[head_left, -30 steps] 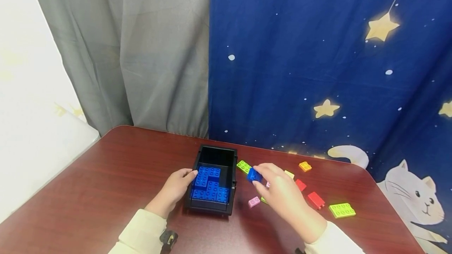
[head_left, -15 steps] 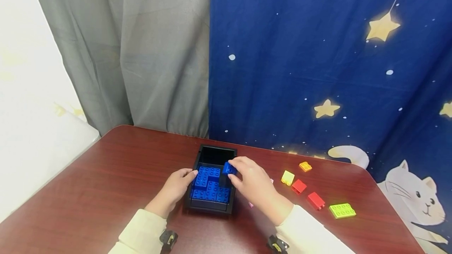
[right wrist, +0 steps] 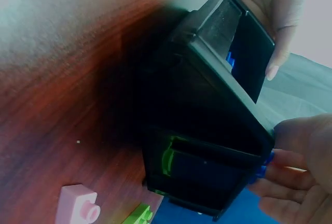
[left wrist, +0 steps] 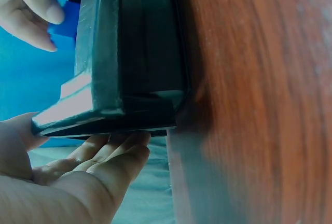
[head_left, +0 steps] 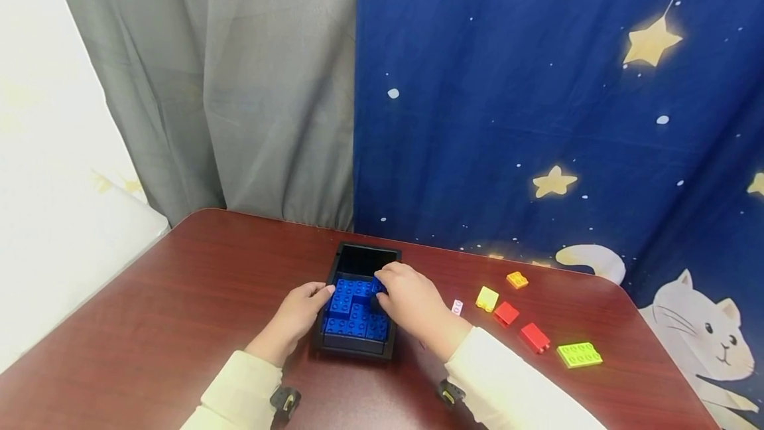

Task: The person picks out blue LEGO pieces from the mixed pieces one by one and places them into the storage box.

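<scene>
A black plastic bin [head_left: 356, 349] stands on the table with several blue toy bricks [head_left: 346, 327] laid side by side inside, studs up. My left hand [head_left: 295, 314] grips its left wall, thumb over the rim and fingers along the outside, as the left wrist view also shows. My right hand [head_left: 412, 297] reaches over the right rim and pinches a blue brick [left wrist: 65, 24] between thumb and fingers. That brick is at the right side of the bin, beside the laid ones, and is partly hidden by the fingers in the head view.
Right of the bin lie loose bricks: pink [head_left: 457, 307], yellow [head_left: 487, 298], orange [head_left: 516, 280], two red ones [head_left: 535, 337] and a lime green one [head_left: 579, 355]. Close to the bin, another lime green brick [right wrist: 139, 214] shows in the right wrist view. Curtains [head_left: 286, 85] hang behind the table.
My right hand has carried the blue brick leftward from among the loose bricks, over the bin's right rim and down into it. My left hand has kept its grip on the bin.
</scene>
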The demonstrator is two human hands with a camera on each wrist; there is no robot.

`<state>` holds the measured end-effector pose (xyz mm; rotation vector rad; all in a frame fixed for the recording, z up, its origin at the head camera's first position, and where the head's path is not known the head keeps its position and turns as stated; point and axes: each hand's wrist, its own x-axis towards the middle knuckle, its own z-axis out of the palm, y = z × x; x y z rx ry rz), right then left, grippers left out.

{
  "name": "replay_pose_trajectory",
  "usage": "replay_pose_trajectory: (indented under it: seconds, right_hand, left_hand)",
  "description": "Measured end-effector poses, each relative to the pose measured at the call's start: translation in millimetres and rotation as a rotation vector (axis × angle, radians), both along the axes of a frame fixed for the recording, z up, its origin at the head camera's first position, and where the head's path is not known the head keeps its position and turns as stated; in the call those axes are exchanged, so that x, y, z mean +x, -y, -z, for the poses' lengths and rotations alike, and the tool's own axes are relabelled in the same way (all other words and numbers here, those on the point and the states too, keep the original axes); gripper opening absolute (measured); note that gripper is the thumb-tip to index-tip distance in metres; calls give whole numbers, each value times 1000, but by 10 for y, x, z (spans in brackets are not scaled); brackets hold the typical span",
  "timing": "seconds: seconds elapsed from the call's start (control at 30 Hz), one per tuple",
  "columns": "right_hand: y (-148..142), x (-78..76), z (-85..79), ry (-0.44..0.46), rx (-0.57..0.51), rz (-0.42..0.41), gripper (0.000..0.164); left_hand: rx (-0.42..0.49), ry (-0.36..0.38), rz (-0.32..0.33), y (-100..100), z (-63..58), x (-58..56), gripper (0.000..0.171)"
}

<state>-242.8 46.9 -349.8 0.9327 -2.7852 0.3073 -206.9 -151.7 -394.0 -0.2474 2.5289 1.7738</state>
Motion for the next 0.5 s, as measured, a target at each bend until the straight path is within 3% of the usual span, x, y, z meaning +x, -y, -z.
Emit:
replay_pose_trajectory:
  seconds: [0.5]
  right_hand:
    - [206,-73,0,-110,286,-14,12]
  left_hand:
    - [8,-5,-3,-2,-9,12,49]
